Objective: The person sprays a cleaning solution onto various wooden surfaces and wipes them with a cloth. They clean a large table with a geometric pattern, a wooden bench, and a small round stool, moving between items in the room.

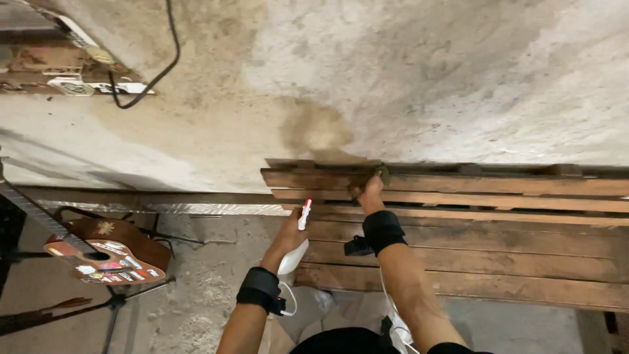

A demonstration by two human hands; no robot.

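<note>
a rough, stained concrete wall (406, 72) rises behind a wooden slatted pallet (498, 249) leaning at its foot, seen from the head camera. the left hand (287, 237) is closed around a white spray bottle (293, 257) with a red nozzle, held upright just off the pallet's left edge. the right hand (368, 191) presses a dark green cloth (380, 173) against the top slats, fingers closed on it (both wrists wear black bands). a guitar (105, 255) rests on a stand well to the left, and a black cable (154, 72) hangs on the wall above it. the worn, splintery slats could likely snag the cloth or the fingers, and spray might drift towards the guitar. open floor lies left of the pallet; the wall stands close behind the top slat.
</note>
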